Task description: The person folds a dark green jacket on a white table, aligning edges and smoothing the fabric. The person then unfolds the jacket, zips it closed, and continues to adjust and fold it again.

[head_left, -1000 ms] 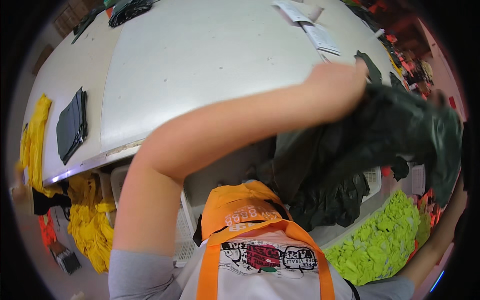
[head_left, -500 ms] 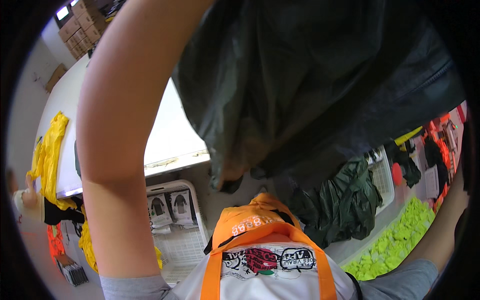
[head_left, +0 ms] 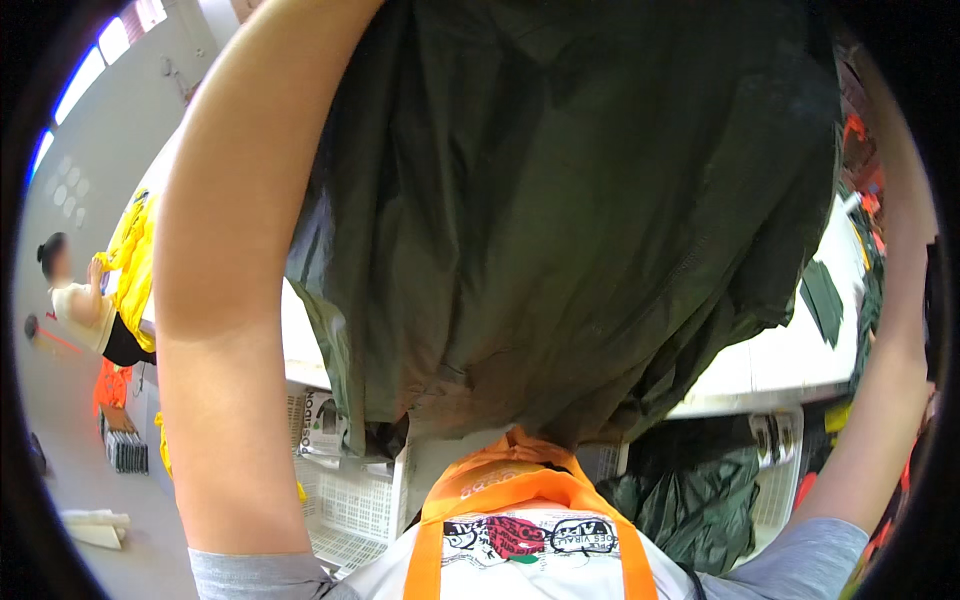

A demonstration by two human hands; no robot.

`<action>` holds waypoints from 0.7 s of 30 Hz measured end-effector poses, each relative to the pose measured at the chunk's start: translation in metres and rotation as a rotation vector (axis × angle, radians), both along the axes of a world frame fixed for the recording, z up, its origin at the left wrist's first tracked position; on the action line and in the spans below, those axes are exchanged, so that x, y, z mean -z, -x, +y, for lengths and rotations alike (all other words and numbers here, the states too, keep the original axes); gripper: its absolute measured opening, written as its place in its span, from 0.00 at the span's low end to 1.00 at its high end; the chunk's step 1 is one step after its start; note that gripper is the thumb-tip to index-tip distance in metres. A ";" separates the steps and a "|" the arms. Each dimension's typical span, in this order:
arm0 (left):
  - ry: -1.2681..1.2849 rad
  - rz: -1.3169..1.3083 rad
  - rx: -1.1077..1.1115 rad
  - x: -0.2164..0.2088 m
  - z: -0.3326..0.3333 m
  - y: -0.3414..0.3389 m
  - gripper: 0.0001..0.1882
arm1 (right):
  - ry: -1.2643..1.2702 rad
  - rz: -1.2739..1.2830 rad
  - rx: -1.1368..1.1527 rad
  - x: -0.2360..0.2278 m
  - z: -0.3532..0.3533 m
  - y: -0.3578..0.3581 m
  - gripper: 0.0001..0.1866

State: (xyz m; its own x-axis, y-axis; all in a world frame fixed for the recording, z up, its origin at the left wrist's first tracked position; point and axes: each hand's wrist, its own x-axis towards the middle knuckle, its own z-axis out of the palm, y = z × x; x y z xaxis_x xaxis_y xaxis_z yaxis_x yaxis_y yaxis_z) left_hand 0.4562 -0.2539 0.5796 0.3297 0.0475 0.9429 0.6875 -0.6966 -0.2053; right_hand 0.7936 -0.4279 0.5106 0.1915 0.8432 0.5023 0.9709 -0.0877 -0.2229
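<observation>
Across the upper middle of the head view hangs a large dark green garment [head_left: 560,220], its creased, slightly shiny cloth spread wide in front of the person and hiding much of the white table [head_left: 745,368] behind it. The left forearm [head_left: 230,300] stands upright along the garment's left edge, and the right forearm [head_left: 898,260] rises near the rim at the far right. Both run up past the top of the picture, so the left hand and right hand are out of sight and I cannot tell whether either is closed on the cloth. The garment's lower edge hangs just above the orange apron [head_left: 640,565] on the person's chest. Below the table at left is a white crate [head_left: 350,515] with a printed packet [head_left: 324,425] inside; at right, crumpled dark green material [head_left: 705,510] lies beside the wall of another pale crate [head_left: 787,495]. A dark flat piece [head_left: 822,303] rests on the table's right part. At far left, a co-worker [head_left: 80,310] reaches to yellow cloth [head_left: 137,265].
</observation>
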 end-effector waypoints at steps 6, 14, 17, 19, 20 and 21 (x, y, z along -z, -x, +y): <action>0.526 -0.213 -0.105 0.138 0.189 -0.069 0.35 | -0.024 -0.071 -0.147 0.038 0.205 -0.030 0.25; 1.054 0.287 -0.105 0.434 -0.005 -0.003 0.42 | 0.262 0.407 -0.414 0.319 0.136 0.022 0.28; 1.324 0.431 -0.243 0.492 -0.118 0.048 0.39 | 0.295 0.517 -0.197 0.367 0.009 0.058 0.28; 1.379 0.473 -0.278 0.517 -0.162 0.073 0.40 | 0.293 0.552 -0.009 0.388 -0.063 0.091 0.31; 1.389 0.501 -0.260 0.522 -0.169 0.080 0.40 | 0.354 0.539 0.012 0.395 -0.089 0.111 0.32; 1.398 0.530 -0.242 0.525 -0.175 0.085 0.40 | 0.415 0.529 0.034 0.403 -0.109 0.128 0.34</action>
State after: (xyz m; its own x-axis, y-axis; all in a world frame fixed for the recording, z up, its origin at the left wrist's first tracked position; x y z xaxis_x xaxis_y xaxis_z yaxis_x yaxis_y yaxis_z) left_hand 0.3711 -0.4291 0.0548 0.4598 0.8789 -0.1268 0.8718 -0.4196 0.2527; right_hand 0.6657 -0.5367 0.1073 0.3526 0.9353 -0.0304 0.7354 -0.2971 -0.6090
